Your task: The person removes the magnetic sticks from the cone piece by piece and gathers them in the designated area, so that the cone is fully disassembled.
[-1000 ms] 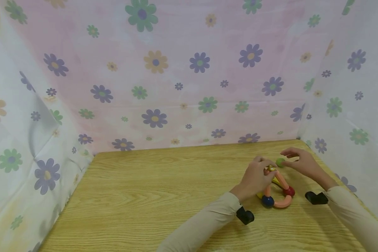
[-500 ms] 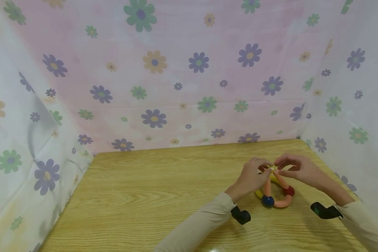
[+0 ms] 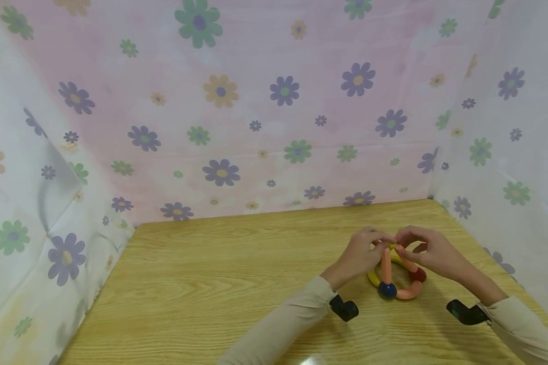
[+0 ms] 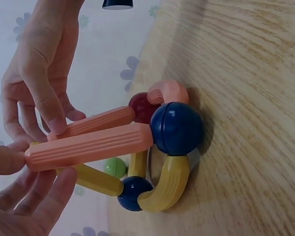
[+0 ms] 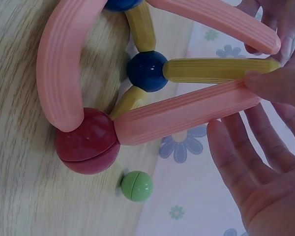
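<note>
Magnetic sticks and balls form a frame on the table at the right. Its curved base joins a red ball (image 5: 88,140) and two blue balls (image 4: 177,128). Three straight sticks lean inward from these balls and come close together at the top. My left hand (image 3: 363,248) pinches the upper end of one pink stick (image 4: 88,147). My right hand (image 3: 431,248) grips the other pink stick (image 5: 187,113) near its top, thumb on one side and fingers on the other. Between the hands rises the yellow stick (image 5: 216,70). In the head view, fingers partly hide the sticks' tips.
A loose green ball (image 5: 137,186) lies on the wooden table (image 3: 237,284) behind the frame, hidden in the head view. Flowered cloth (image 3: 255,101) walls the back and both sides. Black wrist cameras (image 3: 467,312) sit low under both wrists.
My right hand has come left from beside the green ball to the sticks' upper ends and now grips a pink one. My left hand stays at the top.
</note>
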`<state>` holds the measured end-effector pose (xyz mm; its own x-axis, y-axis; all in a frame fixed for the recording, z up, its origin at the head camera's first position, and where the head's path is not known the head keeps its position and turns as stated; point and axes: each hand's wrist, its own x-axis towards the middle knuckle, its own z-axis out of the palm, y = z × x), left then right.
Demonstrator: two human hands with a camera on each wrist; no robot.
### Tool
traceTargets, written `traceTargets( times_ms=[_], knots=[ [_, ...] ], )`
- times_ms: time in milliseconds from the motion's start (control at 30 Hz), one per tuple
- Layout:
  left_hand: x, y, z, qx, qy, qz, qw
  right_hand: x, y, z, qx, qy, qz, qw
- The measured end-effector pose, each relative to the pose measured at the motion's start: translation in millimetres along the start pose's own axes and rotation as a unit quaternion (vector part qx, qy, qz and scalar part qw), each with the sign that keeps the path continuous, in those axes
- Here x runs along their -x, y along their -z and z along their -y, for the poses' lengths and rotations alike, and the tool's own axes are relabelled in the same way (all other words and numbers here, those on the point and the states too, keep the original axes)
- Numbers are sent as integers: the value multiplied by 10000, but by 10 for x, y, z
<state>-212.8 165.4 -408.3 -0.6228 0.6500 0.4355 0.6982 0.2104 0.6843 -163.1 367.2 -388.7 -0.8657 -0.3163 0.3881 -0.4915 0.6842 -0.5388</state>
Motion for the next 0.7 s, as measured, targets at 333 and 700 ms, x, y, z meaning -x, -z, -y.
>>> traceTargets(
  times_ms=[333, 700],
  knots=[
    [-15, 94, -32, 92, 282, 802, 9963, 42, -11, -18, -19, -246, -157, 9996],
    [-13, 184, -29, 82, 310, 1676, 9853, 156, 93, -44, 37, -310, -452, 9985]
  ],
)
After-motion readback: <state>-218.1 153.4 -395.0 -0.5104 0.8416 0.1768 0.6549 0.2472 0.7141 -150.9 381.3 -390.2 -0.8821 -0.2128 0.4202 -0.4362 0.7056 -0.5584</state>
